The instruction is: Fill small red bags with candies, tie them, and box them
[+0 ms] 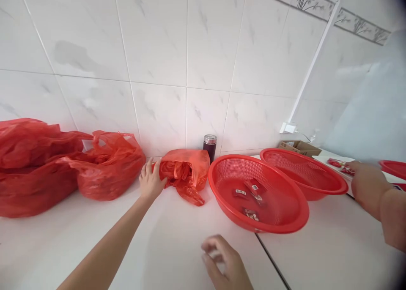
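My left hand is at the left end of a small red plastic bag, with thumb and fingers around the bag's edge. The bag lies on its side, its mouth facing right and toward me, with crumpled red plastic inside. My right hand is above the white table in front of the bag, fingers curled and apart from the thumb, holding nothing. It is slightly blurred. To its upper right stands a red plastic basin with perforated sides, holding several small wrapped packets.
Two fuller red bags stand at the left. Behind the small bag is a dark flask. A second red basin and a cardboard box are at the right. Another person's hand is near red packets.
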A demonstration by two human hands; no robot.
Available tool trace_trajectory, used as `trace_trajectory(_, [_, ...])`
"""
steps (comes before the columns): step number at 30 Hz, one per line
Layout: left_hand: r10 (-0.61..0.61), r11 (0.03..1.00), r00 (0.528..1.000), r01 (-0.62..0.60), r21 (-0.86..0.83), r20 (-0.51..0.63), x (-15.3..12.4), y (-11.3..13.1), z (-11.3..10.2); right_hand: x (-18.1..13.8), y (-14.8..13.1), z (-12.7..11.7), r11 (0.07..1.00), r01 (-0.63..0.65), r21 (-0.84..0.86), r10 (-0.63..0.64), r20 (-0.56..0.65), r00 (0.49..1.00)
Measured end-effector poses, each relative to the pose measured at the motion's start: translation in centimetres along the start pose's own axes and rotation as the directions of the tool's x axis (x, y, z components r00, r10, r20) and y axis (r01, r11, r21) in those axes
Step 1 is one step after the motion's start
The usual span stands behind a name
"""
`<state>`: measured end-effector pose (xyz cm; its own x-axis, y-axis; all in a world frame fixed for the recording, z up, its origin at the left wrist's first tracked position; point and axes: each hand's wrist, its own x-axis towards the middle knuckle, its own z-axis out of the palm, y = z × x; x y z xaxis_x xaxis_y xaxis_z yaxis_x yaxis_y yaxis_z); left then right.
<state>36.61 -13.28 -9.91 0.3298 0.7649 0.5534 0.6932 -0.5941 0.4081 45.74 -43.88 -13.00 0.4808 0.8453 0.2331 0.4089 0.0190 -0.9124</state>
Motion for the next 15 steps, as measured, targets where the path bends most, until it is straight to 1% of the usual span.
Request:
trace_trajectory(2, [0.01,1.0,0.997,-0.011,0.01,0.078,0.3,-0.7,-0.2,3.8,-2.3,1.6,0.991,0.121,-0.05,-0.112,0.16,0.981])
trace_trajectory(3, [0.018,1.0,0.993,-0.019,0.015,0.117,0.2,-0.9,-0.3,6.0,-3.0,2.4,0.98,0.188,-0.068,-0.174,0.172,0.969])
trace_trajectory(4, [0.027,0.999,0.988,-0.031,0.021,0.15,0.1,-0.9,-0.6,8.3,-3.4,3.1,0.964,0.252,-0.088,-0.235,0.168,0.957])
trace_trajectory(5, [0.039,0.999,0.984,-0.045,0.031,0.177,-0.2,-0.9,-1.0,10.6,-3.4,3.9,0.948,0.294,-0.124,-0.277,0.133,0.951])
trace_trajectory(6, [0.049,0.997,0.979,-0.059,0.044,0.196,-0.5,-0.7,-1.4,12.8,-3.1,4.8,0.938,0.296,-0.179,-0.283,0.096,0.954])
trace_trajectory(7, [0.061,0.995,0.976,-0.075,0.06,0.21,-0.8,-0.5,-1.9,14.7,-2.5,5.6,0.935,0.262,-0.239,-0.261,0.035,0.965])
trace_trajectory(9, [0.083,0.99,0.97,-0.106,0.091,0.228,-1.0,0.0,-2.9,17.7,-0.9,7.1,0.927,0.192,-0.323,-0.211,-0.025,0.977])
trace_trajectory(10, [0.094,0.987,0.967,-0.122,0.104,0.238,-0.9,0.3,-3.3,18.6,0.0,7.6,0.925,0.171,-0.338,-0.192,-0.029,0.981])
trace_trajectory(12, [0.13,0.979,0.951,-0.167,0.113,0.28,-0.2,0.7,-3.5,19.5,1.6,8.2,0.929,0.17,-0.328,-0.178,0.007,0.984])
trace_trajectory(13, [0.154,0.974,0.936,-0.197,0.109,0.318,0.3,0.9,-3.4,19.6,2.2,8.2,0.933,0.177,-0.313,-0.177,0.029,0.984])
trace_trajectory(15, [0.197,0.964,0.889,-0.253,0.085,0.413,1.5,1.0,-2.5,19.4,3.0,7.7,0.941,0.186,-0.284,-0.175,0.062,0.983])
